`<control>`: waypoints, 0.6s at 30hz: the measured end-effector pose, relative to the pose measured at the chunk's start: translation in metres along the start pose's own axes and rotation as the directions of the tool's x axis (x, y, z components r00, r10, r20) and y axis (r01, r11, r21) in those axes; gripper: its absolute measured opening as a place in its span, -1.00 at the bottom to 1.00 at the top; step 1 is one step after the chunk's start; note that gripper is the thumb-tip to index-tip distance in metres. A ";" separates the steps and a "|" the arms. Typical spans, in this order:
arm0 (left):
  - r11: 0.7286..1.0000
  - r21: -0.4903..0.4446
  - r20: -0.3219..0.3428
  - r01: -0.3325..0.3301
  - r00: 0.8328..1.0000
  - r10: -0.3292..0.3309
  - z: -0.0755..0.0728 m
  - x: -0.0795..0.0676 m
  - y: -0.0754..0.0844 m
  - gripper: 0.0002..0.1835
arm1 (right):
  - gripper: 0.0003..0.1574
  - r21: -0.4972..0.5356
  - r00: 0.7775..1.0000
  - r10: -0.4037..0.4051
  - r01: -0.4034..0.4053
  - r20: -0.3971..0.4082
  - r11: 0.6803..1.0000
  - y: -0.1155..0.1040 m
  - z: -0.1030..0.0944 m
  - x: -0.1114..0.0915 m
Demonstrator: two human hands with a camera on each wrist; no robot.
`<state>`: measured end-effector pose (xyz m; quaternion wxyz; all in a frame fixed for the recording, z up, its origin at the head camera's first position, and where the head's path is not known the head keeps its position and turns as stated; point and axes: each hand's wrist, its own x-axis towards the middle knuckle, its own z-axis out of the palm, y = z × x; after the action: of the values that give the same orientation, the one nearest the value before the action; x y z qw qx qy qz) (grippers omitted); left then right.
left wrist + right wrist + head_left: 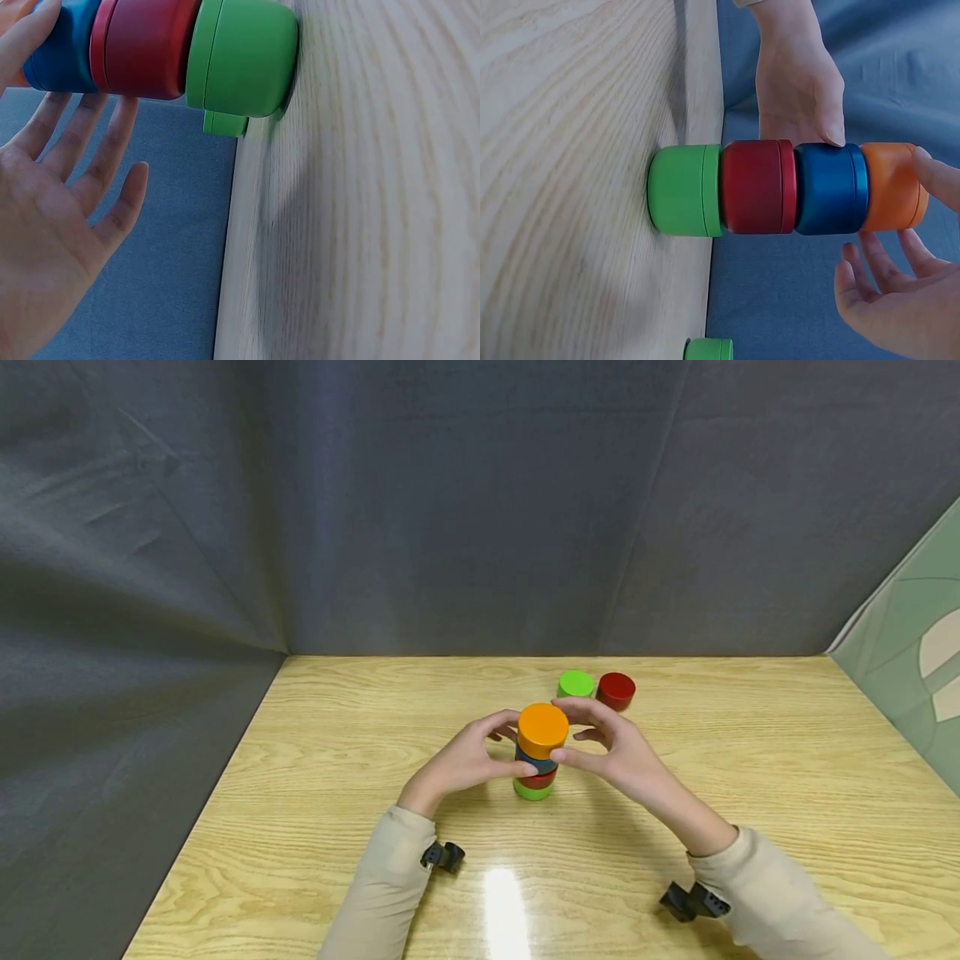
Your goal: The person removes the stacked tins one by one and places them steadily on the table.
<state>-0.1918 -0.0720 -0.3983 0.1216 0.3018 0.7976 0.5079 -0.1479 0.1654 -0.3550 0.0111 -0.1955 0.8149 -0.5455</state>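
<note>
Four small round lidded canisters stand stacked on the table: a green canister (681, 191) at the bottom, then a red canister (754, 187), a blue canister (829, 189) and an orange canister (543, 727) on top. From the left side, my left hand (476, 758) holds the blue one, thumb in front and fingers behind. My right hand (617, 750) pinches the orange one between thumb and fingers from the right. In the right wrist view, the orange canister touches or nearly touches the blue one's lid.
Behind the stack, a second green canister (575, 682) and a second red canister (617, 691) stand side by side on the wooden table (337, 718). Dark grey cloth (465, 510) hangs along the table's back and left edges.
</note>
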 end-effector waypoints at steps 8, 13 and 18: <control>1.000 0.009 -0.004 -0.006 1.000 0.006 0.000 0.000 0.001 -0.37 | -0.23 0.013 1.000 0.001 -0.001 0.004 1.000 0.001 0.002 0.001; 1.000 0.011 -0.001 -0.007 1.000 0.007 0.000 0.000 0.002 -0.37 | -0.21 0.011 1.000 -0.004 0.004 0.003 1.000 0.002 0.003 0.002; 1.000 0.002 0.003 0.003 1.000 -0.003 0.000 0.000 0.002 -0.36 | -0.21 0.019 1.000 -0.003 0.003 0.005 1.000 0.003 0.004 0.002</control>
<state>-0.1912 -0.0714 -0.3963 0.1230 0.3015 0.7985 0.5063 -0.1499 0.1621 -0.3587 0.0141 -0.1979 0.8092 -0.5530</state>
